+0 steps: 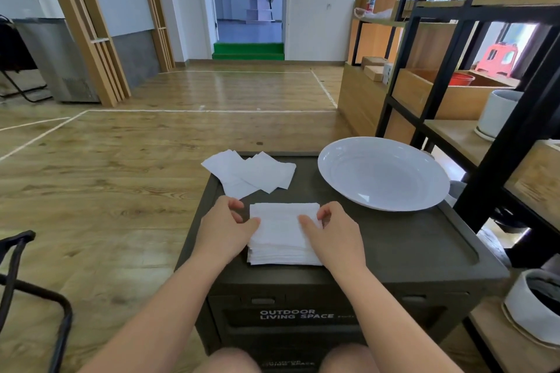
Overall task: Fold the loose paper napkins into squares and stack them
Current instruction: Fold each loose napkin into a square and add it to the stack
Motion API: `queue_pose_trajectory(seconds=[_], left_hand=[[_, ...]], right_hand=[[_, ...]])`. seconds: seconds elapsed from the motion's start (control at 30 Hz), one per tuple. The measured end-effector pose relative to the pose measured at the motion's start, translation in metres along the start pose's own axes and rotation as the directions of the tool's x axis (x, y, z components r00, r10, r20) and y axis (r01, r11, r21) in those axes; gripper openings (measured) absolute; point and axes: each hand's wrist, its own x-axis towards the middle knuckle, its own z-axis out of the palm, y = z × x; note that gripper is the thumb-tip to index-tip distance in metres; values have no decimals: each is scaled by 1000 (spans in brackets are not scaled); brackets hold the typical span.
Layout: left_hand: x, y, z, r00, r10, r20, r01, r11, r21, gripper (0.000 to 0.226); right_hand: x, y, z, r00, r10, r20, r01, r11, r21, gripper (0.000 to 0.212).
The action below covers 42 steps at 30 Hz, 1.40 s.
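Note:
A thick stack of white paper napkins [281, 233] lies on the dark box lid [403, 239] in front of me. My left hand [225, 225] rests at the stack's left edge, thumb touching the top napkin. My right hand [331, 232] lies on the stack's right side and pinches the top napkin's right edge between thumb and forefinger. Beyond the stack, at the lid's far left corner, several folded napkins [250, 172] lie fanned and overlapping.
A large white plate [383, 172] sits on the lid's far right. Black-framed wooden shelving [472, 76] stands close on the right, with a white pot [497, 113]. A black chair frame [33, 291] is at lower left. Wooden floor lies around.

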Motion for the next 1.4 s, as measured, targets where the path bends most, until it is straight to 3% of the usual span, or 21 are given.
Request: queue_pose_trajectory(seconds=[0.13,0.23,0.33,0.4,0.6,0.7,0.87,0.97,1.0,1.1,1.2,1.3,1.37,1.4], left_hand=[[38,14,-7,995,95,-34,-97,991,-89,13],[69,29,-1,966,251,59,-256,959,118,14],[90,37,12,897,340,281,-435,789,434,31],[99,41,20,866,335,372,-496,673,548,34],[101,56,36,868,292,403,-496,449,743,22],[94,61,34,883,233,409,-470,449,760,22],[83,66,3,906,375,198,-395,577,715,24],[68,72,-20,830,533,168,-468,499,729,19],[61,73,-25,806,571,156,-493,500,712,21],[46,74,-37,815,576,65,-510,660,551,27],[33,79,-46,836,546,-48,-502,798,334,20],[26,87,-53,904,423,-70,-428,893,-140,17],[19,92,-57,944,327,40,-273,845,-460,19],[16,93,-58,952,292,93,-204,830,-519,20]], right_hand=[[2,4,-2,999,40,-29,-34,985,171,19],[5,7,-2,995,99,-22,-90,961,263,16],[7,11,-2,993,116,-29,-101,942,319,14],[8,14,-2,992,122,-38,-101,929,355,14],[10,16,0,992,110,-55,-82,927,365,13],[9,15,0,992,108,-65,-75,921,383,13],[4,10,-5,988,72,-139,1,886,464,9],[0,3,-9,979,-8,-202,103,881,462,13],[0,-1,-10,978,-28,-209,123,879,460,12],[8,-14,-12,987,-75,-145,131,894,429,14],[16,-36,-16,986,-168,-21,165,930,327,45],[24,-58,-25,970,-229,84,173,889,425,47],[26,-66,-35,975,-145,166,24,820,572,30],[26,-67,-41,975,-110,193,-45,753,657,22]])
